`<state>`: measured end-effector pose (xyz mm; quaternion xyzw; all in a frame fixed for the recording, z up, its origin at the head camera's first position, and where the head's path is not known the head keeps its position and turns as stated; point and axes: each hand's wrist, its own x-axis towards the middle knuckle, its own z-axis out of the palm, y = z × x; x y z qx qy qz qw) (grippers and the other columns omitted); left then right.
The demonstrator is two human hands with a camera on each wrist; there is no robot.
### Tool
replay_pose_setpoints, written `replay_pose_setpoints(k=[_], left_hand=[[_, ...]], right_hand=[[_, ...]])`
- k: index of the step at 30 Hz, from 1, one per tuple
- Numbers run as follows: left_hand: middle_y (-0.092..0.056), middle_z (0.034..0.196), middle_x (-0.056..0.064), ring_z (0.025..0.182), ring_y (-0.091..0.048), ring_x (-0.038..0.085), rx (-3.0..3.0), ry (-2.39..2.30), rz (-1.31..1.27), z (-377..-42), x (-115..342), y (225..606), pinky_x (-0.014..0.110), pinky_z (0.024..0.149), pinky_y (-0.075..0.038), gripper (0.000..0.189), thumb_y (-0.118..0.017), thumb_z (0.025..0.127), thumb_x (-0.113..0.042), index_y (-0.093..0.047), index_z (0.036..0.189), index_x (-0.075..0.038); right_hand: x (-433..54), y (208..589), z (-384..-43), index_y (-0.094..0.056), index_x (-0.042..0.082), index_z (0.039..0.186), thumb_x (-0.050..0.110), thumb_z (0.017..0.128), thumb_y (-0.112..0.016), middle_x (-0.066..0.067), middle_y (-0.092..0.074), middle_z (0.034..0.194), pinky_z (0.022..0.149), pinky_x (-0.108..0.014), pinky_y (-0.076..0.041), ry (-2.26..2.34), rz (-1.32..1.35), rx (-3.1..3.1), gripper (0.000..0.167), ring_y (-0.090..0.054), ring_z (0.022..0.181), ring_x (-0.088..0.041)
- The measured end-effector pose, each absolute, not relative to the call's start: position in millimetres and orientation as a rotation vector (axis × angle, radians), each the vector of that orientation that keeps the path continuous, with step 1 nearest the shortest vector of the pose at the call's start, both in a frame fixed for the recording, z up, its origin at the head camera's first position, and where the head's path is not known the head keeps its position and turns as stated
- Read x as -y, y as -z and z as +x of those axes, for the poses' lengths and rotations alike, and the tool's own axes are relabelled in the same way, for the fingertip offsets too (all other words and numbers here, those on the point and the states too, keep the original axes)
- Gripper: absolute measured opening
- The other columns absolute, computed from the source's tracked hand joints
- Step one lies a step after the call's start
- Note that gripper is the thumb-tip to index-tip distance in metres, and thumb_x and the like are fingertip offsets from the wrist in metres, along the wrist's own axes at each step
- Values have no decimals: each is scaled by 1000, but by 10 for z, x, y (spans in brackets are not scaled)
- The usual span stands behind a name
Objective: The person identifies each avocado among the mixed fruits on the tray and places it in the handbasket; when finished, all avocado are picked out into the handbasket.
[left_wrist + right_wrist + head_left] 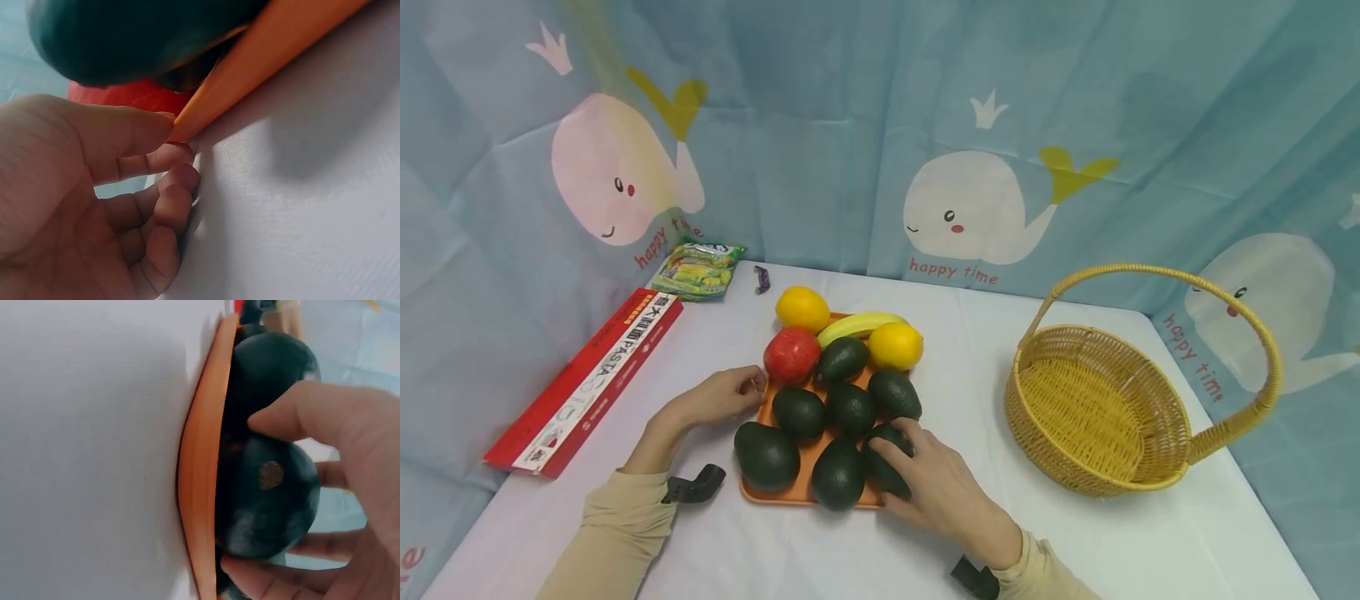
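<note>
An orange tray [790,502] carries several dark green avocados [767,457]. Behind them are a red pomegranate [792,354], a yellow banana [854,327] and two round yellow-orange fruits, one at the far left [802,309] and one on the right [896,346]. With thumb and index fingertip, my left hand [724,395] pinches the tray's left rim [219,87]; its other fingers curl loosely over the white cloth. At the tray's front right, my right hand [946,493] grips an avocado [269,494], thumb on one side and fingers round the other. Its round stem scar faces the right wrist camera.
A woven yellow basket [1037,437] with a tall handle stands on the right, nothing inside. Along the left edge lies a long red pasta box [587,379]. Near the back curtain are a green packet [698,271] and a small purple wrapped piece [762,279].
</note>
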<state>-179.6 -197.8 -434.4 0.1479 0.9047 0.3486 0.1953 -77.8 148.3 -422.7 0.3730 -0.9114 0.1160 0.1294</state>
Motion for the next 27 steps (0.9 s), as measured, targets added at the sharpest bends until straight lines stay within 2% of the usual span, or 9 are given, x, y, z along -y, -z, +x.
replay_pose_setpoints(k=[5,9,14,17,22,27], left_hand=[[-55,79,4,74,-49,17,-2527,-991,399,-1753,2014,4380,30,66,-42,16,-58,90,-15,-57,103,-5],[-55,79,4,74,-49,17,-2529,-1016,399,-1750,2007,4388,30,66,-42,16,-58,91,-16,-57,103,-5],[-53,78,4,73,-49,18,-2536,-1011,394,-1767,1981,4367,30,66,-41,14,-57,91,-16,-56,101,-6],[-52,77,4,72,-48,18,-2538,-1001,398,-1776,1974,4354,30,65,-40,14,-57,91,-15,-56,102,-6],[-52,77,4,73,-48,18,-2538,-995,407,-1789,1965,4336,30,65,-39,15,-57,91,-15,-56,103,-6],[-53,79,4,74,-48,18,-2531,-987,392,-1790,1962,4328,30,66,-41,16,-57,90,-16,-55,103,-6]], right_hand=[[-1573,4114,-816,-54,28,130,34,71,-79,-6,-51,133,72,-30,-54,-473,1051,2693,64,-61,98,-16],[-1878,3856,-899,-54,25,133,27,70,-78,-9,-50,137,74,-33,-55,-544,901,2640,67,-63,101,-19],[-2470,3523,-1033,-55,15,133,10,70,-76,-17,-48,138,78,-48,-54,-628,637,2587,66,-61,107,-32],[-2816,3423,-1096,-54,13,134,6,73,-74,-19,-45,140,78,-57,-50,-617,487,2625,65,-57,109,-39],[-3223,3453,-1186,-49,10,138,8,76,-73,-24,-41,141,75,-63,-45,-476,246,2800,67,-54,109,-48],[-3367,3631,-1242,-46,4,138,9,75,-75,-29,-44,138,81,-64,-46,-422,213,3016,69,-53,112,-52]])
